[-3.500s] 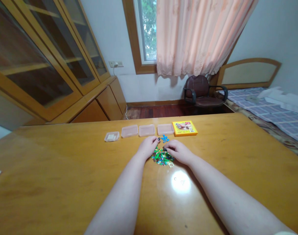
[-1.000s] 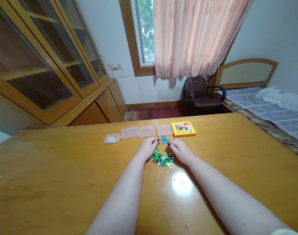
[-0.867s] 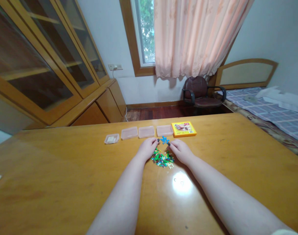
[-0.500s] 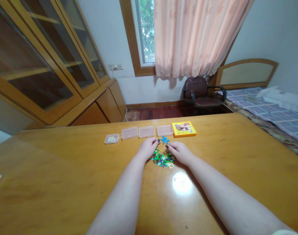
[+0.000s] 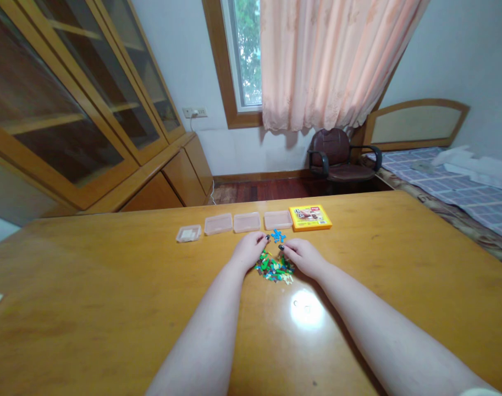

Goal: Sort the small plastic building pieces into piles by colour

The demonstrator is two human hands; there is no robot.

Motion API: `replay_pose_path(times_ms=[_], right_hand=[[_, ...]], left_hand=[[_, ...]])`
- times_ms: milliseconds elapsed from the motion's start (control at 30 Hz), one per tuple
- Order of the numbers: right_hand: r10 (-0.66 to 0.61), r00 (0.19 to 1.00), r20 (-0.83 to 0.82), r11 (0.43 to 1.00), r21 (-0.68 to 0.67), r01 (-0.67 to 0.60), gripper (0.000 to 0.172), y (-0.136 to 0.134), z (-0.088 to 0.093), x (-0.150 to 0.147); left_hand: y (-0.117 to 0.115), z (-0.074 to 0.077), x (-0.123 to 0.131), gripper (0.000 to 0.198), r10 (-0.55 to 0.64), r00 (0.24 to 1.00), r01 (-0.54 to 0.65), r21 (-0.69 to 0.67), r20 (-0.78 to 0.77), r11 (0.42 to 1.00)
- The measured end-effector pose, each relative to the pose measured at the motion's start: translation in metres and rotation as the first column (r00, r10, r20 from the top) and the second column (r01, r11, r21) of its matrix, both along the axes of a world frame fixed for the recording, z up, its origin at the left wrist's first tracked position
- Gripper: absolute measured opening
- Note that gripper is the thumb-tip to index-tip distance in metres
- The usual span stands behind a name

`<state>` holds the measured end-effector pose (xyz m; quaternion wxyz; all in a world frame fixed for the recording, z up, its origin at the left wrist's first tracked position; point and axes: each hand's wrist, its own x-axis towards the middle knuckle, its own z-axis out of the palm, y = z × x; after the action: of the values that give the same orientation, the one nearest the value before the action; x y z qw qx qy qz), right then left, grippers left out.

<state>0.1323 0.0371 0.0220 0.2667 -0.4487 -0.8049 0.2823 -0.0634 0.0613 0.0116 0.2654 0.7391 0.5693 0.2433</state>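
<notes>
A pile of small building bricks (image 5: pixel 272 270) in green, brown, blue, yellow and cream lies on the wooden table. Beyond it is a smaller group of blue bricks (image 5: pixel 278 236). My left hand (image 5: pixel 249 250) rests at the pile's left edge, its thumb and fingers drawn together close to the blue group. At the right edge, my right hand (image 5: pixel 304 256) has its fingers curled, with the thumb pointing toward the blue bricks. Whatever either hand may pinch is too small or hidden to make out.
Clear plastic trays (image 5: pixel 246 222) stand in a row behind the hands, and a smaller clear box (image 5: pixel 188 234) sits at the row's left end. A yellow box (image 5: pixel 310 218) is at its right end. Past the wooden table (image 5: pixel 110 297) stands a chair (image 5: pixel 337 157).
</notes>
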Motion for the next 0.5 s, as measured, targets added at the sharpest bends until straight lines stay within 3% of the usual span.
replay_pose_path(times_ms=[500], right_hand=[[0.008, 1.000, -0.001, 0.999, -0.032, -0.008, 0.033, 0.0003, -0.0020, 0.0008]], left_hand=[[0.0009, -0.0022, -0.0005, 0.030, -0.008, 1.000, 0.008, 0.011, -0.002, 1.000]])
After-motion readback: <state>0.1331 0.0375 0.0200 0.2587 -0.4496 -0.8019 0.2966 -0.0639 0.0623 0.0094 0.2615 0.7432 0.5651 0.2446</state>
